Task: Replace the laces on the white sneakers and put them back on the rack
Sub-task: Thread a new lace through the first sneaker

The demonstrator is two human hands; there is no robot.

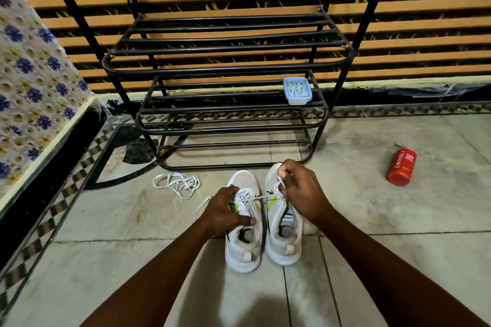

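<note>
At the far left, a flower-patterned surface [32,82] is seen beside the tiled floor [372,220]. A loose white lace [176,184] is left lying in a tangle on the floor, apart from the shoes and to the left of them. The left hand [225,211] is laid over the left sneaker [243,247], which is stood on the floor with its toe towards the rack; the fingers are curled over the laced part of the upper and the thumb is pressed at the tongue, so that the shoe is gripped. A threaded lace [261,197] is drawn taut from the eyelets of that shoe across to the right. The right sneaker [283,241] is stood just beside the left one, parallel to it, with its eyelets unlaced. The right hand [300,194] is held above the front of the right sneaker, and the taut lace is pinched between its thumb and bent fingers. Just behind both shoes a black metal rack [225,69] is set against a striped wall, and a small pale-blue lidded box [297,90] is kept at the right end of its middle shelf. Further right, a red can [401,167] is laid on its side on the floor, well apart from the shoes.
</note>
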